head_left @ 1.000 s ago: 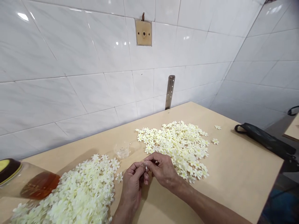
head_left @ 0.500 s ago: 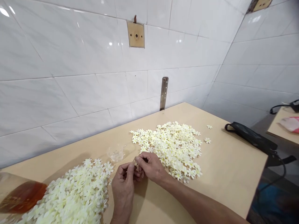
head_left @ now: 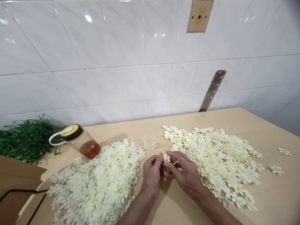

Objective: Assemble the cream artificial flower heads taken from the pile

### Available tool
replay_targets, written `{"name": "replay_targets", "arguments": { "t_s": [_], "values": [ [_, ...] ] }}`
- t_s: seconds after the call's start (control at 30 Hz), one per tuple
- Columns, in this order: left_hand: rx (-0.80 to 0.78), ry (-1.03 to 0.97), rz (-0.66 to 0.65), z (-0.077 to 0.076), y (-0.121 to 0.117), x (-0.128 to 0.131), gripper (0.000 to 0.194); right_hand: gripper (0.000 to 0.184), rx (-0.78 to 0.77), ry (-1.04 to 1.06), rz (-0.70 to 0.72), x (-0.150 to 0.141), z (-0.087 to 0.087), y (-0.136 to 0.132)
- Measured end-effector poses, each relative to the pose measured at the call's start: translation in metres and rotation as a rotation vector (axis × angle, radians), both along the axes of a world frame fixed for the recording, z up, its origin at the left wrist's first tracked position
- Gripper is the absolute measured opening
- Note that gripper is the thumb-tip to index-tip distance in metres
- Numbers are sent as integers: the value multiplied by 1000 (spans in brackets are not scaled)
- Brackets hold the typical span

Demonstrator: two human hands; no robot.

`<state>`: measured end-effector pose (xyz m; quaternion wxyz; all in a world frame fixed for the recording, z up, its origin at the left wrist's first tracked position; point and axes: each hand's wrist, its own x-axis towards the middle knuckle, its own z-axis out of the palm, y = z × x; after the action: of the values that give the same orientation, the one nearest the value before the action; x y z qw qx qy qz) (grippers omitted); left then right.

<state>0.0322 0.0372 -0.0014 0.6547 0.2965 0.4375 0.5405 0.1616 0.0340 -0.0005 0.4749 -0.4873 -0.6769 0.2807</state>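
Pinched between fingertips of the left hand (head_left: pixel 151 173) and right hand (head_left: pixel 187 175), one flower (head_left: pixel 166 157) is above the wooden table (head_left: pixel 278 200), whose back edge meets a tiled wall (head_left: pixel 117 84). Its petals show plainer than a half-second ago, the view having swung left. Cardboard (head_left: pixel 16 181) hides some of the table's left; greenery (head_left: pixel 28 137) and a bottle (head_left: pixel 90 148) follow, then left heap (head_left: pixel 100 184), right heap (head_left: pixel 220 156), and loose blossoms (head_left: pixel 277 170) toward the right edge.

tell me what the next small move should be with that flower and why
Probably a gentle press on the flower before setting it down: the left hand and right hand meet closely at it, above the table, which suggests fine fingerwork.
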Motion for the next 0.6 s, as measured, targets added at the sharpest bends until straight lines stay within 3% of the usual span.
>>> {"name": "replay_targets", "arguments": {
  "t_s": [0.13,0.43,0.6],
  "values": [
    [-26,23,21,1,-1,1,41,27,119,-154,-2,-2,2,-1],
    [-14,53,6,-2,0,-1,31,23,67,-386,28,6,-2,3],
    [30,91,-9,-4,-3,2,37,37,110,-532,6,7,-3,1]
  ]
}}
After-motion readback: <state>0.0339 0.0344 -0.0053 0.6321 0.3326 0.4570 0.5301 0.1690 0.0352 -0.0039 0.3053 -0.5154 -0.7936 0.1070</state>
